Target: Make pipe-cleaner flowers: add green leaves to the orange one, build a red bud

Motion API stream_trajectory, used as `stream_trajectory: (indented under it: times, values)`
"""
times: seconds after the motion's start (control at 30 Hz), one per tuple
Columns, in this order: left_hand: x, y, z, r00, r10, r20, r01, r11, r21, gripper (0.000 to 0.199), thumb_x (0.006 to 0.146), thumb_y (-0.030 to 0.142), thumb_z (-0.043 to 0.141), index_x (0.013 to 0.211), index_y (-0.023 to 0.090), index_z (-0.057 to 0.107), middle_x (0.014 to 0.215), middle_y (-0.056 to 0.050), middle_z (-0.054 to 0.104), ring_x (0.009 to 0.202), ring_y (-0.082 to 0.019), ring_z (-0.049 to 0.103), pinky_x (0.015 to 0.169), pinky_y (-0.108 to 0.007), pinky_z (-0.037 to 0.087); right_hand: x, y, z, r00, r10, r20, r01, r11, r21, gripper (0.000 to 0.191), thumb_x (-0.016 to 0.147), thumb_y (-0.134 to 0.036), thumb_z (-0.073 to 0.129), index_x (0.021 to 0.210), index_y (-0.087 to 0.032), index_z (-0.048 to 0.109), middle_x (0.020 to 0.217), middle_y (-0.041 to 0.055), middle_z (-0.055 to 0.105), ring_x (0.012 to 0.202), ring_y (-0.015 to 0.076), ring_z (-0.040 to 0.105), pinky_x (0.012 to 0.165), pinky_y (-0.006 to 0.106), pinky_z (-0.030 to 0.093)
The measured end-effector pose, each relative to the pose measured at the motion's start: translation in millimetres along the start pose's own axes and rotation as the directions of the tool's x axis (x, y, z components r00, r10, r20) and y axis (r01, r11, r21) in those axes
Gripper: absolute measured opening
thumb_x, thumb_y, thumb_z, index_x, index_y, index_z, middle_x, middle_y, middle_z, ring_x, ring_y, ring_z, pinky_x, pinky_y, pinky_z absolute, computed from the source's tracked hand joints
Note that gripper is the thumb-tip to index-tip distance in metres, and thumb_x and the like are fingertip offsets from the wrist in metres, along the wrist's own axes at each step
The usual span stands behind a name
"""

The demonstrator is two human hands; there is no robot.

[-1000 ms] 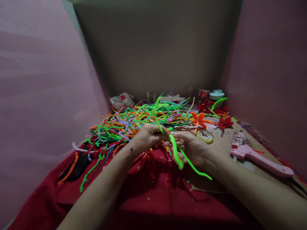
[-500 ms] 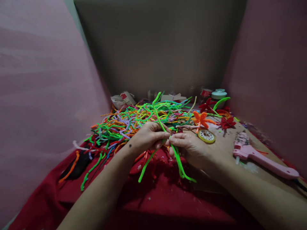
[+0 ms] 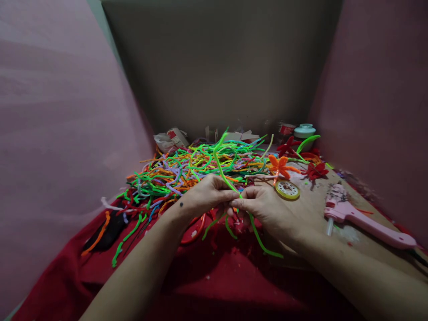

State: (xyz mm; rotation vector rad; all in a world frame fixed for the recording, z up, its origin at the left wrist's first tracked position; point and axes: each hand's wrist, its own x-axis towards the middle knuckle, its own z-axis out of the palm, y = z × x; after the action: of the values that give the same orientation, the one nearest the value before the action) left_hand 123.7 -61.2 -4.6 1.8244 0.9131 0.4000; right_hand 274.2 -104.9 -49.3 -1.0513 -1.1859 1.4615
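The red-clothed worktop (image 3: pixel 214 285) fills the lower frame, a brown board (image 3: pixel 311 200) lying on its right side. Pink walls (image 3: pixel 60 133) flank a dark grey back wall (image 3: pixel 220 67). At centre, the left hand (image 3: pixel 209 191) and right hand (image 3: pixel 265 206) meet, thumbs and fingers pinching green fuzzy stems (image 3: pixel 257 235). Behind, a red-and-white carton (image 3: pixel 178 137) bears print too small to read.

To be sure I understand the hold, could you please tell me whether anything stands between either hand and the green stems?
Nothing visible does: the left hand and right hand both pinch the green stems directly. The colourful pile lies beyond them and the glue gun off to the right.
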Motion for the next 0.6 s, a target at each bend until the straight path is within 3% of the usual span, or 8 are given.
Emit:
stream_trajectory:
  times: [0.13,0.27,0.4,0.5,0.6]
  values:
    - [-3,2,-0.3,1.000,0.022,-0.015,-0.020,0.991,0.130,0.024,0.076,0.027,0.055,0.058,0.012,0.062,0.045,0.002,0.050,0.038,-0.005,0.038,0.038,-0.018,0.027,0,0,0,1.000,0.017,0.024,-0.017,1.000,-0.025,0.020,0.067,-0.020,0.067,0.052,-0.016,0.055,0.038,-0.0047,0.052,0.029,0.0068,0.043,0.029,0.018,0.032]
    - [-7,8,-1.9,0.996,0.036,-0.086,-0.020,0.983,0.180,0.024,0.073,0.024,0.056,0.051,0.013,0.057,0.043,0.005,0.039,0.039,-0.004,0.029,0.038,-0.018,0.019,1,-4,-7,0.987,0.068,0.145,-0.083,0.992,0.098,0.018,0.068,-0.022,0.067,0.055,-0.016,0.056,0.042,-0.0039,0.054,0.030,0.0070,0.046,0.028,0.017,0.031]
    - [-7,7,-6.8,0.988,-0.028,-0.154,0.022,0.999,-0.038,0.024,0.072,0.029,0.060,0.054,0.013,0.059,0.042,0.005,0.040,0.036,-0.003,0.027,0.037,-0.020,0.015,2,-13,-19,0.946,0.128,0.297,-0.219,0.930,0.296,0.010,0.071,-0.024,0.064,0.072,-0.014,0.064,0.040,-0.0065,0.049,0.026,0.0036,0.034,0.025,0.015,0.024]
    - [-3,3,-9.8,0.983,-0.035,-0.179,-0.016,0.962,-0.273,0.019,0.067,0.028,0.065,0.058,0.012,0.062,0.044,0.004,0.047,0.034,-0.002,0.029,0.036,-0.019,0.015,5,-18,-28,0.915,0.130,0.381,-0.304,0.845,0.440,0.009,0.071,-0.021,0.060,0.066,-0.014,0.062,0.034,-0.0085,0.038,0.025,0.0029,0.025,0.025,0.015,0.022]
    - [2,1,-14.1,0.968,-0.048,-0.246,-0.071,0.888,-0.454,0.018,0.063,0.022,0.068,0.053,0.011,0.058,0.039,0.004,0.046,0.030,-0.001,0.028,0.033,-0.018,0.015,10,-23,-38,0.939,0.065,0.338,-0.271,0.745,0.609,0.011,0.074,-0.015,0.056,0.064,-0.016,0.058,0.039,-0.0071,0.041,0.028,0.0033,0.027,0.026,0.014,0.022]
